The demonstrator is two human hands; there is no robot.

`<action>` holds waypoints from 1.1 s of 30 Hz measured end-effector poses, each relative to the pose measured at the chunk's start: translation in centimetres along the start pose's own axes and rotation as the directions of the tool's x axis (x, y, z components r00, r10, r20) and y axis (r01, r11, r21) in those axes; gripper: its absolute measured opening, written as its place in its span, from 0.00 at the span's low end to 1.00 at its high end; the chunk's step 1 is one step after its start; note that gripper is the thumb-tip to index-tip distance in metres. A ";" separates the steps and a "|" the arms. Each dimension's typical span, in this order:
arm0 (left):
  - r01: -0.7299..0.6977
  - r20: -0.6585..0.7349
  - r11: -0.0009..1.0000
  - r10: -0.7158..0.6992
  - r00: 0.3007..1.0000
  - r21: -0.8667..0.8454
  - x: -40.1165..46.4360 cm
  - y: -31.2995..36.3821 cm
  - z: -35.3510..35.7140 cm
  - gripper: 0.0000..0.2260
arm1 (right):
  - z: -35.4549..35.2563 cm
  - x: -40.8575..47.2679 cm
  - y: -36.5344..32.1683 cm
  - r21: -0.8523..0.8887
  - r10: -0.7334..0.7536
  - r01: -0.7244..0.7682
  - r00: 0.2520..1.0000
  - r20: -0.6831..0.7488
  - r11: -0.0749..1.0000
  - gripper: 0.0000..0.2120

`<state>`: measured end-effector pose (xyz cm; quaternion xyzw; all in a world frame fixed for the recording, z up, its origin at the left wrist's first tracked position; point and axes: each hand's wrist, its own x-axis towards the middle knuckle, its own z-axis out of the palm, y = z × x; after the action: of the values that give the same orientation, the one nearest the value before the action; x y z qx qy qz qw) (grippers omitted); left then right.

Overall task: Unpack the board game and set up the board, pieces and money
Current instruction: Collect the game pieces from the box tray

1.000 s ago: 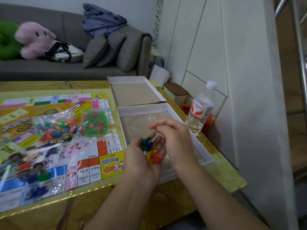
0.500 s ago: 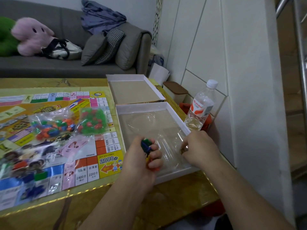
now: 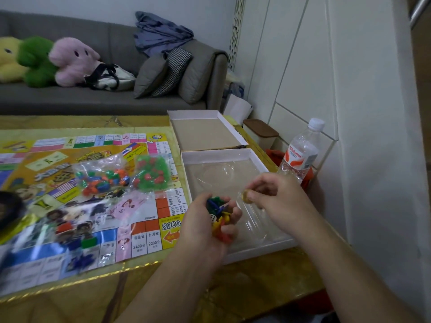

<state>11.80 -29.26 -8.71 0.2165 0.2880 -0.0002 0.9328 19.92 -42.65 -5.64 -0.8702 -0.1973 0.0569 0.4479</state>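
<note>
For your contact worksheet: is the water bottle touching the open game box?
Cannot tell. In the head view the water bottle stands just beyond the game box at its far right corner, but the right hand hides its base.

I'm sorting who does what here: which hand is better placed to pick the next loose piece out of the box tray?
Probably the right hand: it hovers over the tray, pinching one small piece. The left hand is full of pieces.

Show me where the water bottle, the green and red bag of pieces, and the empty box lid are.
water bottle [image 3: 300, 157], head view, on its label.
green and red bag of pieces [image 3: 151, 173], head view, bag's middle.
box lid [image 3: 205, 132], head view, bare brown inside.
</note>
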 end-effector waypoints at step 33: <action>-0.157 0.122 -0.013 0.690 0.714 0.988 -0.9 18.9 -11.8 0.16 | 19.5 -1.8 -11.0 0.350 0.142 -0.306 0.894 0.424 0.885 0.10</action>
<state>7.04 -7.50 -9.37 0.8312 0.3197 0.1556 0.4275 9.70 -22.85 -8.47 -0.7458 -0.1616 0.3197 0.5617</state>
